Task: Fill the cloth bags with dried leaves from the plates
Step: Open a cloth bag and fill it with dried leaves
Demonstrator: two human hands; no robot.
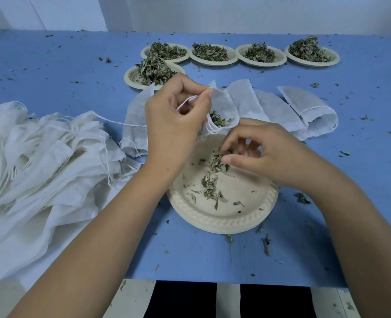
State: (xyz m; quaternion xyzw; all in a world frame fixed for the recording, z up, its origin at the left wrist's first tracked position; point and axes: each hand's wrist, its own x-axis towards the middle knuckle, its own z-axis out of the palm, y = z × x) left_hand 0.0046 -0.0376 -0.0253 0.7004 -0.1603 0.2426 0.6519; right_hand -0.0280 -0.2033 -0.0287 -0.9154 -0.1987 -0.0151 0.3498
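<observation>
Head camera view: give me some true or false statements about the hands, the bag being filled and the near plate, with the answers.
1. The left hand holds a cloth bag open at its mouth. True.
2. The right hand is idle and holds nothing. False: its fingers pinch dried leaves on the near plate.
3. The cloth bag already has some leaves in it. True.
4. The near plate is heaped high. False: only a thin scatter is left.

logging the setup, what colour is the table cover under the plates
The table cover is plain blue, seen best in the head view.
</observation>
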